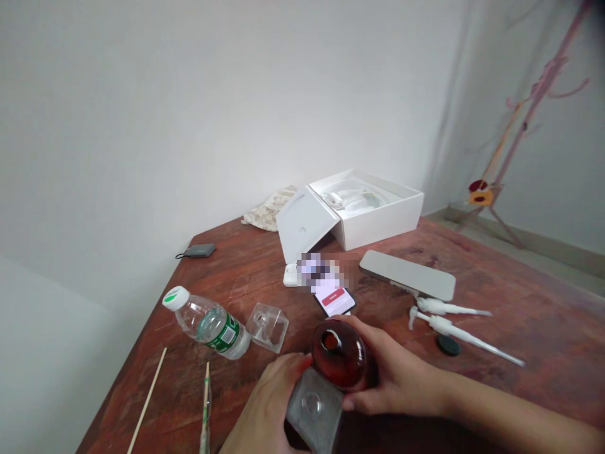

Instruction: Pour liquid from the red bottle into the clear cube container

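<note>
Item 1: glossy amber-brown round bottle (344, 367), uncapped, above the table's near edge. The right hand (397, 372) grasps it, fingers curled round its side. Probably stiff, slick and, if glass, fragile; best held round the body, below the shoulder.

Item 2: translucent greyish square bottle (321, 410), just beside item 1, grasped by the left hand (269, 403), whose underside grip is hidden. Likely light and rigid; flat sides suit a grip.

Surroundings, on the reddish-brown wooden table (246, 268): lit smartphone (334, 302) just beyond item 1, most in the way; clear square plastic container (268, 326) and green-labelled clear water bottle (212, 325) toward the left edge; thin pale wooden stick (147, 400) near that edge; two white plastic pumps (466, 338) and round black cap (448, 345) beyond the right forearm; silver-grey flat slab (407, 275) behind them; white cardboard box (382, 221), lid tipped, by the far edge.
</note>
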Demonstrator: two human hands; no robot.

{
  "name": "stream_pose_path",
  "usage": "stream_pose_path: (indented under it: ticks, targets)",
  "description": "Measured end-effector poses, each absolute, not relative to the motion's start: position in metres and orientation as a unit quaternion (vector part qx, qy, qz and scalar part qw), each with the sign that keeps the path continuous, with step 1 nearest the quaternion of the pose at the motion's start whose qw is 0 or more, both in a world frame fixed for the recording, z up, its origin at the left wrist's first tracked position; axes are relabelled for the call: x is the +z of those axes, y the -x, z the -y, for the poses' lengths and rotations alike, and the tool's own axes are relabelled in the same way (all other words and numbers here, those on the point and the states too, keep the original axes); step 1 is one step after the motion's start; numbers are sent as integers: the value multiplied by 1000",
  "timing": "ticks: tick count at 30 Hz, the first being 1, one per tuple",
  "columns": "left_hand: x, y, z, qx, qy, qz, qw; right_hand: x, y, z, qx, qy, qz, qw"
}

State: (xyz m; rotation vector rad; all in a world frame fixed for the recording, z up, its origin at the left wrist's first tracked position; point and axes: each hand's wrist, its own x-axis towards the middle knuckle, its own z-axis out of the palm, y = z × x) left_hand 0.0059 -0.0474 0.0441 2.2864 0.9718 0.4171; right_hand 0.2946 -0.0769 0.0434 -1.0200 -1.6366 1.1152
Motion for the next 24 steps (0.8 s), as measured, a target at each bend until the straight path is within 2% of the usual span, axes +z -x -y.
stream_pose_path:
  ticks: [8,15,24]
  targets:
    - [47,-4,38,167,-873,-314,335,48,-295,74,457,388,663,448]
    - [46,-4,32,203,-890,-282,296,40,-295,74,437,397,674,443]
    - [51,3,22,223,-867,-323,308,35,-297,70,416,409,683,439]
